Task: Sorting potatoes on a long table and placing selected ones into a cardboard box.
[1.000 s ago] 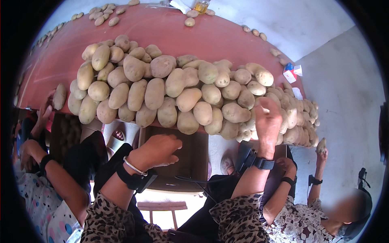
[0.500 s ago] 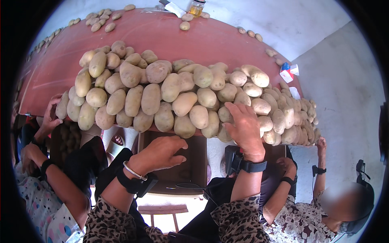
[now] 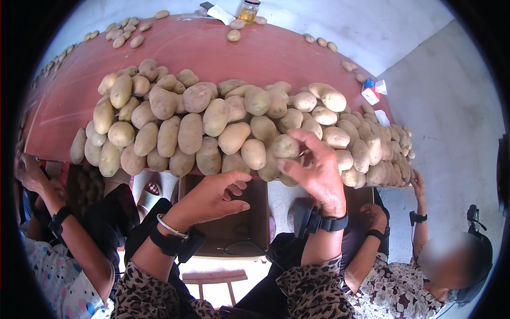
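A long heap of potatoes (image 3: pixel 190 133) lies along the near edge of the red table, stacked in several layers. At the heap's front, right of its middle, my right hand (image 3: pixel 324 167) has thumb and fingers around a potato (image 3: pixel 285 146), raised slightly against its neighbours. My left hand (image 3: pixel 215 196) hovers just below the table edge with fingers apart and nothing in them. Beneath it stands a brown cardboard box (image 3: pixel 231 250), its inside mostly dark. I wear a pale bangle on the left wrist and black straps on both.
The red tabletop (image 3: pixel 196 53) stretches behind the heap. Small groups of potatoes (image 3: pixel 127 32), a glass jar (image 3: pixel 248 10) and a tissue pack (image 3: pixel 372 91) lie along its far edge. Co-workers sit close on both sides, one with a hand (image 3: pixel 418 183) at the table. A wooden stool (image 3: pixel 215 277) stands below.
My right hand has closed around a potato and shifted it slightly left and up. My left hand stays over the box. The left co-worker's hand has moved away from the heap.
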A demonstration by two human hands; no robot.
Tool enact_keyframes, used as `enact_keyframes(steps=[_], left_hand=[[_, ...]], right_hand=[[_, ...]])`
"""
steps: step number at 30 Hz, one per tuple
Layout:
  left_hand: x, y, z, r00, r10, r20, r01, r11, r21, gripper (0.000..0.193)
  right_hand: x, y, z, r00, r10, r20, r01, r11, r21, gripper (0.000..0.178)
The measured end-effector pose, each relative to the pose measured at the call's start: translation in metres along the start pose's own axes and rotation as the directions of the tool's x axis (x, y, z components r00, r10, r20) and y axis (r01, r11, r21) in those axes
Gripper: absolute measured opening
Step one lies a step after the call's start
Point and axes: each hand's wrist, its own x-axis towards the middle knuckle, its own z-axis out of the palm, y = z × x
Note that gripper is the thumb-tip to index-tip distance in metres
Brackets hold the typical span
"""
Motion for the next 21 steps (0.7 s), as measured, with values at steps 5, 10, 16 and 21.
enact_keyframes(steps=[5,10,16,21], left_hand=[[0.002,0.009,0.003,0.994,0.027,-0.106,-0.084,0.801,-0.593,0.057],[-0.006,0.008,-0.013,0.976,-0.214,0.027,0.205,0.882,-0.425,0.042],[-0.004,0.001,-0.004,0.971,-0.075,0.229,0.014,0.965,0.26,0.044],[-0.01,-0.017,-0.003,0.973,-0.047,0.225,-0.062,0.889,0.453,0.045]], right_hand=[[-0.003,-0.01,0.026,0.973,-0.149,0.175,0.127,0.983,0.13,0.039],[0.009,0.003,0.028,0.992,-0.106,0.074,0.098,0.989,0.111,0.031],[0.02,0.058,-0.001,0.861,-0.311,-0.403,0.032,0.824,-0.566,0.028],[0.022,0.08,0.005,0.874,-0.263,-0.408,-0.109,0.712,-0.693,0.042]])
